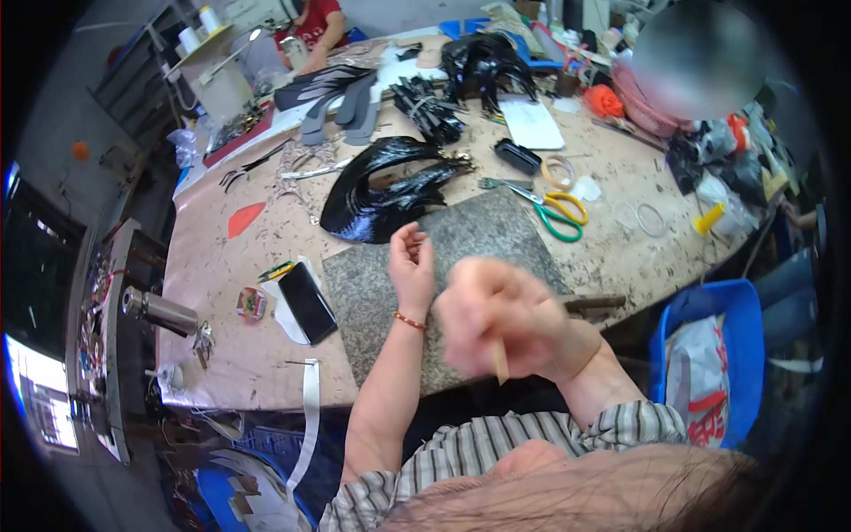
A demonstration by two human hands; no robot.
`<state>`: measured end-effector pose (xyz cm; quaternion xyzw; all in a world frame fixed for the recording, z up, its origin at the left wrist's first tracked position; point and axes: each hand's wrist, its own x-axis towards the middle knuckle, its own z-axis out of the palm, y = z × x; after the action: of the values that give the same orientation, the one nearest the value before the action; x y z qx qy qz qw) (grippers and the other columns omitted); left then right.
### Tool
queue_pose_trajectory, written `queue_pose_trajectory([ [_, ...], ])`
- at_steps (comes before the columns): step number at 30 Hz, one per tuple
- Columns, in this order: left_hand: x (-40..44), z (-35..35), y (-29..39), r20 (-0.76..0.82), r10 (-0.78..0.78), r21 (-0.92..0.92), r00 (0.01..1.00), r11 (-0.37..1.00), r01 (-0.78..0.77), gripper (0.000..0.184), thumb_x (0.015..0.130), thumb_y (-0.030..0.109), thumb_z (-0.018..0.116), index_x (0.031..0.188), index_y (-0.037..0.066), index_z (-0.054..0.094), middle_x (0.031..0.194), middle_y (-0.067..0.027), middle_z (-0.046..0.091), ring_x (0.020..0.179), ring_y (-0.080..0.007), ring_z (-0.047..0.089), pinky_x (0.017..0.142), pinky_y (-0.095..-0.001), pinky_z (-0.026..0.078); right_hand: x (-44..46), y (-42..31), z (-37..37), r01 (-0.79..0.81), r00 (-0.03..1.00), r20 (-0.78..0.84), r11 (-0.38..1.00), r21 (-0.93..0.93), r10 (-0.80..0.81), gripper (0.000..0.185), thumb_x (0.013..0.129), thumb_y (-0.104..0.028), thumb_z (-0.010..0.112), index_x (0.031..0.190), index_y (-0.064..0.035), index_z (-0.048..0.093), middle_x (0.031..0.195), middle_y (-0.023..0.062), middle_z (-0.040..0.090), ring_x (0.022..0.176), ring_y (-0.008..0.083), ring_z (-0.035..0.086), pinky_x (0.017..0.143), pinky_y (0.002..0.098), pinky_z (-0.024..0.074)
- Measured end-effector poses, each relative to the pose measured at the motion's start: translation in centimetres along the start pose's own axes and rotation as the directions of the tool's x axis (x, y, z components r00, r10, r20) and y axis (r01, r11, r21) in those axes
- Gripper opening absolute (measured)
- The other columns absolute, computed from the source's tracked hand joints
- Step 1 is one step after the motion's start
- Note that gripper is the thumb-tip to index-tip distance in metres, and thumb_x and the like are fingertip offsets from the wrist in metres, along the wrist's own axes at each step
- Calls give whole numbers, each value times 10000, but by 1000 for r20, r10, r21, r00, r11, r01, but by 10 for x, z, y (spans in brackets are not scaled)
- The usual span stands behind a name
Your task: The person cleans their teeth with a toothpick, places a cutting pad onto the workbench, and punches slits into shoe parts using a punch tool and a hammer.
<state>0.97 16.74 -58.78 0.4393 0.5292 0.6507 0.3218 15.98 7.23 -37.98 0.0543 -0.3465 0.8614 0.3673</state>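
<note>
My right hand [496,310] is raised near the camera and blurred by motion. Its fingers are closed around a thin tan stick [502,362], whose end points down below the fist. My left hand [411,262] hovers or rests over the grey stone slab [363,301], fingers loosely bent and thumb apart, with nothing visible in it. Just beyond it lie glossy black strips [363,199] in a curved bundle. Scissors with green and yellow handles [560,217] lie right of the slab's far edge.
A black phone [307,301] and a steel flask [160,310] are on the left. Tape roll [558,172], white pad [532,121] and more black bundles [487,66] lie farther back. A blue bin [749,355] stands at right. Another person [319,31] works across the table.
</note>
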Motion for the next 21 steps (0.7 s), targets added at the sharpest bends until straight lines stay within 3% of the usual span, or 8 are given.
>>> queue_pose_trajectory([
  [2,0,-5,9,58,59,-88,997,995,-54,309,890,4,603,1191,35,541,999,-28,586,866,-85,548,787,-219,473,-25,-3,-22,327,945,-5,945,-23,-327,180,986,-221,548,975,-42,525,803,60,529,641,84,487,542,225,388],
  [4,-1,-5,9,66,89,-133,994,988,-80,288,905,-1,589,1187,25,540,1011,-32,576,900,-89,540,822,-221,461,-63,-12,-45,482,851,-103,844,-236,-515,205,983,-248,556,949,-50,515,760,62,525,556,68,420,500,222,356],
  [6,-4,-4,14,101,77,-132,992,989,-64,283,913,-8,581,1190,26,539,1018,-39,576,923,-96,545,836,-224,457,-116,-20,-63,424,730,-335,778,-463,-596,191,982,-244,559,957,-58,521,742,56,528,522,57,372,478,213,326],
  [8,-8,-2,16,120,47,-155,992,988,-28,281,916,-4,580,1194,19,541,1029,-49,581,940,-105,553,847,-236,459,-175,-28,-76,381,577,-522,772,-510,-629,134,995,-202,530,985,-68,538,758,49,538,532,57,381,486,194,317],
  [10,-8,-2,13,137,52,-58,989,997,-44,281,919,4,579,1197,8,544,1048,-55,590,957,-115,559,853,-253,466,-235,-34,-75,380,439,-612,753,-538,-659,124,1000,-185,512,996,-65,542,760,40,530,533,57,383,491,195,319],
  [12,-11,-2,15,171,35,-36,985,999,-29,279,927,24,578,1203,0,546,1061,-60,600,951,-117,560,859,-258,461,-286,-38,-64,365,282,-618,678,-639,-734,138,1004,-193,504,998,-60,542,762,33,521,530,57,381,495,199,310],
  [16,-15,-2,16,159,19,15,987,1000,-21,289,938,63,583,1221,13,549,1066,-51,611,924,-109,560,828,-236,440,-342,-46,-39,328,80,-532,527,-784,-843,167,1010,-212,491,1001,-52,539,753,24,501,543,53,379,511,207,287],
  [21,-11,-7,11,171,16,86,985,996,-31,285,940,111,615,1210,34,565,974,-20,618,849,-79,567,739,-209,429,-376,-54,-39,315,100,-453,460,-830,-886,161,1007,-196,497,999,-40,531,782,39,499,563,59,367,525,202,297],
])
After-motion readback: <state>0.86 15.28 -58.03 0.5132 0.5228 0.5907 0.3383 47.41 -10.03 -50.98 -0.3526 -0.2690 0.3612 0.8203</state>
